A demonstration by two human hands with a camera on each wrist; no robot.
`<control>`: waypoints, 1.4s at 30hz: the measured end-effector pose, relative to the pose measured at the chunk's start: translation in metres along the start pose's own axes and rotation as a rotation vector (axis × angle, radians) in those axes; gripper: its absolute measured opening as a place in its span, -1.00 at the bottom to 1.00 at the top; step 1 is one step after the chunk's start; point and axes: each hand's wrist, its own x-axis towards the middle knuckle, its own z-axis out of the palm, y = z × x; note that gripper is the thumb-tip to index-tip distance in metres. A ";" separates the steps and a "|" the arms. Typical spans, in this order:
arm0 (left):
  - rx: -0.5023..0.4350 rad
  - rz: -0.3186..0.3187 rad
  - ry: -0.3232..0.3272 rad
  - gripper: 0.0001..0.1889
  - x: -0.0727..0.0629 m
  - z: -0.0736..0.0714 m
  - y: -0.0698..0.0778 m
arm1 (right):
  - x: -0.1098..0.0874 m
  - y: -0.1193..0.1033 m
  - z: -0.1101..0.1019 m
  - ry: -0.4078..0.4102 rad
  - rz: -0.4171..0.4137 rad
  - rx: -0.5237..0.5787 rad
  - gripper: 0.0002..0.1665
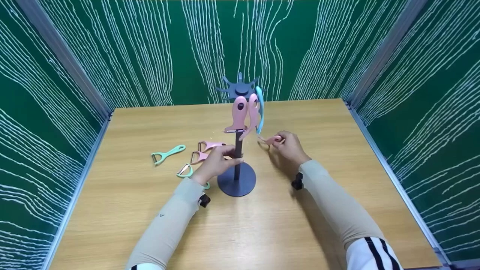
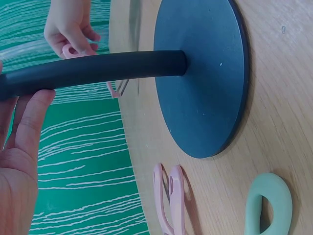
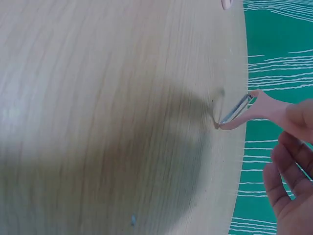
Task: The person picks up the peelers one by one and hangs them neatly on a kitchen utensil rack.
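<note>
A dark stand has a round base (image 1: 245,185), an upright pole (image 2: 122,66) and a ring of hooks (image 1: 233,88) on top. My left hand (image 1: 217,161) holds the pole between thumb and fingers, partway up. Two pink peelers, one facing me (image 1: 239,114) and one edge-on (image 1: 253,112), hang from the hooks beside a blue peeler (image 1: 261,116). To the right of the stand, my right hand (image 1: 291,148) pinches another pink peeler (image 3: 266,107) by its handle. Its blade end points left, above the table in the right wrist view.
Left of the stand, a green peeler (image 1: 172,152) lies on the wooden table (image 1: 131,225). Two pink peelers (image 1: 213,144) and a second green peeler (image 1: 183,171), partly hidden by my left arm, lie closer to the base. Green walls (image 1: 142,48) with white lines surround the table.
</note>
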 end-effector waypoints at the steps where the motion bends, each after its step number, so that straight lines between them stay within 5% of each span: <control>1: 0.001 0.000 0.001 -0.86 0.000 0.000 0.000 | -0.001 0.000 0.000 0.005 0.012 0.024 -0.88; 14: 0.016 -0.014 -0.012 -0.81 0.002 0.000 0.002 | -0.008 -0.011 -0.003 0.049 0.053 0.391 -0.92; 18: 0.011 0.019 -0.015 -0.78 0.002 0.000 0.002 | -0.009 -0.014 -0.004 0.036 0.048 0.423 -0.72; 27: 0.005 0.019 -0.008 -0.82 0.002 0.000 0.002 | -0.012 -0.020 -0.008 0.027 -0.001 0.419 -0.61; 42: 0.013 0.025 0.002 -0.83 0.000 0.000 0.000 | -0.015 -0.046 -0.017 0.139 -0.052 0.352 -0.53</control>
